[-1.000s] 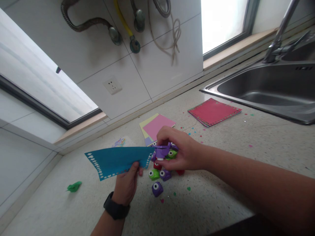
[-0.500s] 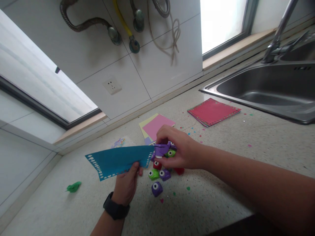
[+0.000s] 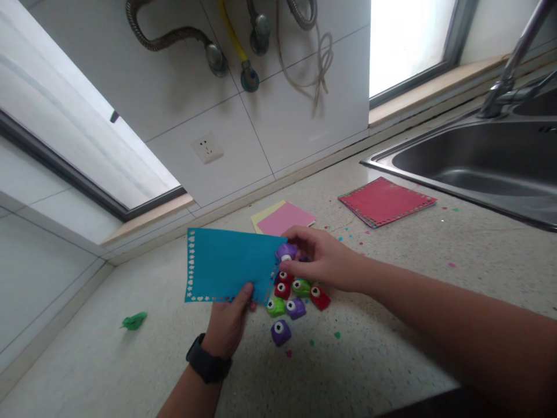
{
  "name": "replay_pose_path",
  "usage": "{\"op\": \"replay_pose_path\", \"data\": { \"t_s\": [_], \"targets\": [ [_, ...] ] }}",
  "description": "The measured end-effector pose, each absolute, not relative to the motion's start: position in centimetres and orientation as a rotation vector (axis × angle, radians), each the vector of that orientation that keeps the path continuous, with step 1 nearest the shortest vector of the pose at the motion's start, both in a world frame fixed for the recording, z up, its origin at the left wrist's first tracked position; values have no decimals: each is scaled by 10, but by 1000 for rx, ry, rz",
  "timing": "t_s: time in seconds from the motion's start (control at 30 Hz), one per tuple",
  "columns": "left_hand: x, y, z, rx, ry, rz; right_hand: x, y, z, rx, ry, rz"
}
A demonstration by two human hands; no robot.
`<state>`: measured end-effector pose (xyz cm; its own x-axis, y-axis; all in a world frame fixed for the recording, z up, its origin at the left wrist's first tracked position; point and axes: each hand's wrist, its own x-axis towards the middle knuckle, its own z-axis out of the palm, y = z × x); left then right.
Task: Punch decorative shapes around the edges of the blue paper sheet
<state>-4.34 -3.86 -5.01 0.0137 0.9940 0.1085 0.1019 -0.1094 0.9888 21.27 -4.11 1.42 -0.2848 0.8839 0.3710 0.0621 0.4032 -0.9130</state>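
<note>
A blue sheet of paper (image 3: pixel 230 258) has small shapes punched along its left, lower and right edges. My left hand (image 3: pixel 228 325), with a black watch on its wrist, pinches the sheet's lower edge, thumb on top. At the sheet's right edge my right hand (image 3: pixel 319 258) grips a purple craft punch (image 3: pixel 286 253) between thumb and fingers. Whether the paper sits inside the punch's slot I cannot tell. Below the hands lie several more punches, among them a dark purple punch (image 3: pixel 281 332), a green punch (image 3: pixel 275 306) and a red punch (image 3: pixel 320 298).
Behind the hands lie pink paper (image 3: pixel 285 217) and yellow paper. A stack of red punched paper (image 3: pixel 387 200) rests near the steel sink (image 3: pixel 461 200). Tiny paper cutouts are scattered on the speckled counter (image 3: pixel 383 348). A crumpled green piece (image 3: pixel 134 321) sits at left.
The blue sheet has turned flatter toward me, its left end rising. My right hand still holds the purple punch at the right edge. The whole view has shifted slightly.
</note>
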Motion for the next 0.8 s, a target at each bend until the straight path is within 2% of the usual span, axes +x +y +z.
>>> {"op": "replay_pose_path", "data": {
  "t_s": [0.37,0.8],
  "targets": [
    [-39,-41,-39,1382,1095,1230,213,-32,8,-1007,-1434,1445],
    [-38,-41,-35,1398,1050,1156,209,-30,2,-999,-1457,1453]
  ]
}}
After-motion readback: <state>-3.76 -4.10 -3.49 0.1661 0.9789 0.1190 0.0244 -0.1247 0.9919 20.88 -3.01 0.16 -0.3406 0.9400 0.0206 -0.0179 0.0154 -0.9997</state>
